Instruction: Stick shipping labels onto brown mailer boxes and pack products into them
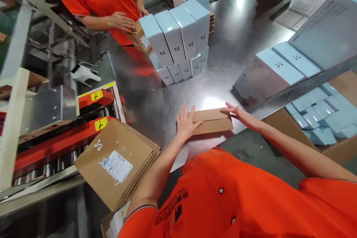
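A closed brown cardboard box [213, 122] lies near the front edge of the shiny metal table, its top flaps meeting in a seam. My left hand [186, 122] rests on the box's left end with the fingers spread. At the opposite end, my right hand [235, 112] touches the top corner, fingers stretched out. Neither hand is wrapped round the box. Beyond it stand light blue boxes [178, 39] in two stacked layers, each marked with a small dark squiggle.
Across the metal table [223, 41], a co-worker in orange handles a small carton [139, 37]. More blue boxes [275, 67] stand at right, above an open carton [306, 147] full of blue boxes. Flattened cardboard [119, 156] leans at left beside a roller conveyor [52, 163].
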{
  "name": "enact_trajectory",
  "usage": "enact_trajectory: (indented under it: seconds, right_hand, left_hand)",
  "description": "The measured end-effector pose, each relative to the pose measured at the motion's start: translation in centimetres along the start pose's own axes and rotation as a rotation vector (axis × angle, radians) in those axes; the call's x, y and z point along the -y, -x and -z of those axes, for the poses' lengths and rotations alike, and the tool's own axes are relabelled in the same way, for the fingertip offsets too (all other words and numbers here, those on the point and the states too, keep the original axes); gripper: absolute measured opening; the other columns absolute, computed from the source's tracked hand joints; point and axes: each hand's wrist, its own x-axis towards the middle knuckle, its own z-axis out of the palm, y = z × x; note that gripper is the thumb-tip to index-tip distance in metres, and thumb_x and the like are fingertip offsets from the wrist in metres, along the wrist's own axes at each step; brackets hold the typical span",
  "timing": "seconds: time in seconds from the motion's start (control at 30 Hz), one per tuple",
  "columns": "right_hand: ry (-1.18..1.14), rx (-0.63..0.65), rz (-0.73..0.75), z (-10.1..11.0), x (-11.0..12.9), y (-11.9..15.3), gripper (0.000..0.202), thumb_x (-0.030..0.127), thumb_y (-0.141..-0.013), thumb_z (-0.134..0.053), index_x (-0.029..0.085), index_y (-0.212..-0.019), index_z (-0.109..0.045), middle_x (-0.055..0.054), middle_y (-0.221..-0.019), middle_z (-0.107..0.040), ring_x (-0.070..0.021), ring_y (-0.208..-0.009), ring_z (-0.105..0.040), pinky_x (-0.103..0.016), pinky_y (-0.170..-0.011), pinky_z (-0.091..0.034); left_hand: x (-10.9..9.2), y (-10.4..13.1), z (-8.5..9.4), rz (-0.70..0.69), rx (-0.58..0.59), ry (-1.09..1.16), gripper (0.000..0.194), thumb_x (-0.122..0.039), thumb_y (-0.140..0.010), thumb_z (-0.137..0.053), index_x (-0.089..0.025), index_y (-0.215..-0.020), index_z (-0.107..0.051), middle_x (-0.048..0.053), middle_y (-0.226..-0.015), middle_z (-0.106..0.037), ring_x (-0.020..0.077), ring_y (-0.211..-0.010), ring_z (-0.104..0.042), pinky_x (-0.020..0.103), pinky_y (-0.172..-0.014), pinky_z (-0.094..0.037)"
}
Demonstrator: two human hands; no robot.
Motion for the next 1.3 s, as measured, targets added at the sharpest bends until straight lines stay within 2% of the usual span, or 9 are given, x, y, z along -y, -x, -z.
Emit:
enact_trajectory:
  seconds: [0.1,0.2,0.33,0.47,0.6,0.73,0.93,1.13,1.3]
  right_hand:
    - [0.207,-0.06,0.007,-3.4,0.4,1.1,0.083,0.069,-0.087,-0.05,0.028,-0.156,-0.027,-0.011,-0.162,-0.022,-0.0351,-0.148,-0.025,-0.053,-0.115,-0.034]
    - [0.333,-0.079,0.023,-7.1,0.7,-0.8,0.093,0.058,-0.085,-0.059,0.024,-0.158,-0.011,-0.021,-0.153,-0.033,-0.039,-0.132,-0.048,-0.055,-0.101,-0.048]
    - [0.356,-0.107,0.103,-10.6,3.8,-10.6,0.086,0.046,-0.087,-0.06,0.023,-0.156,-0.015,-0.022,-0.147,-0.04,-0.0395,-0.118,-0.058,-0.053,-0.094,-0.051]
    - [0.363,-0.068,0.229,-15.0,10.3,-22.9,0.087,0.04,-0.084,-0.065,0.021,-0.155,-0.019,-0.022,-0.145,-0.041,-0.039,-0.12,-0.057,-0.052,-0.098,-0.048]
    - [0.374,0.04,0.367,-19.1,14.2,-29.8,0.086,0.039,-0.083,-0.064,0.019,-0.155,-0.02,-0.021,-0.146,-0.04,-0.0362,-0.128,-0.051,-0.05,-0.104,-0.045]
    - [0.396,0.05,0.396,-20.2,14.2,-31.7,0.087,0.042,-0.082,-0.065,0.02,-0.155,-0.021,-0.02,-0.148,-0.04,-0.0359,-0.131,-0.048,-0.05,-0.107,-0.043]
    - [0.43,-0.013,0.388,-20.4,13.8,-32.2,0.089,0.048,-0.082,-0.064,0.02,-0.155,-0.022,-0.019,-0.147,-0.044,-0.0364,-0.128,-0.051,-0.05,-0.104,-0.045]
    - [0.444,-0.074,0.421,-21.6,15.5,-34.8,0.093,0.051,-0.08,-0.065,0.019,-0.156,-0.022,-0.019,-0.149,-0.044,-0.037,-0.129,-0.05,-0.05,-0.104,-0.045]
    - [0.453,-0.091,0.387,-23.3,18.0,-38.3,0.096,0.051,-0.078,-0.068,0.017,-0.155,-0.022,-0.022,-0.146,-0.045,-0.0387,-0.125,-0.053,-0.052,-0.101,-0.046]
  left_hand:
    - [0.5,0.5,0.0,0.03,0.0,0.085,0.082,-0.057,-0.084,-0.062,-0.026,-0.154,-0.032,0.017,-0.164,-0.014,0.0409,-0.15,-0.011,0.067,-0.114,-0.015]
    - [1.8,2.2,2.5,0.076,-0.022,0.189,0.082,-0.056,-0.086,-0.06,-0.026,-0.155,-0.028,0.016,-0.165,-0.01,0.0388,-0.151,-0.009,0.064,-0.116,-0.014]
    - [6.6,7.4,8.6,0.134,-0.332,0.214,0.07,-0.048,-0.094,-0.049,-0.02,-0.155,-0.027,0.015,-0.165,-0.014,0.0314,-0.152,-0.012,0.053,-0.12,-0.017]
    - [13.3,17.3,12.6,0.379,-0.724,0.086,0.057,-0.04,-0.097,-0.045,-0.017,-0.149,-0.037,0.016,-0.157,-0.035,0.0287,-0.148,-0.026,0.05,-0.121,-0.02]
    - [18.2,27.8,10.9,0.747,-0.877,-0.015,0.054,-0.044,-0.093,-0.051,-0.019,-0.14,-0.048,0.017,-0.151,-0.042,0.0315,-0.144,-0.032,0.051,-0.119,-0.026]
    - [20.4,33.3,7.1,1.027,-0.903,0.085,0.062,-0.051,-0.09,-0.05,-0.012,-0.138,-0.049,0.021,-0.145,-0.047,0.0345,-0.142,-0.036,0.053,-0.118,-0.027]
    - [21.0,33.5,4.0,1.15,-0.83,0.446,0.062,-0.049,-0.088,-0.051,-0.014,-0.139,-0.048,0.018,-0.149,-0.045,0.0306,-0.142,-0.037,0.048,-0.118,-0.03]
    - [21.6,33.9,4.1,1.248,-0.906,0.622,0.068,-0.047,-0.084,-0.056,-0.016,-0.144,-0.044,0.015,-0.149,-0.048,0.0296,-0.133,-0.049,0.044,-0.113,-0.038]
    - [23.3,35.2,4.2,1.297,-0.896,0.705,0.062,-0.05,-0.079,-0.059,-0.016,-0.13,-0.058,0.015,-0.13,-0.064,0.0324,-0.12,-0.059,0.047,-0.105,-0.044]
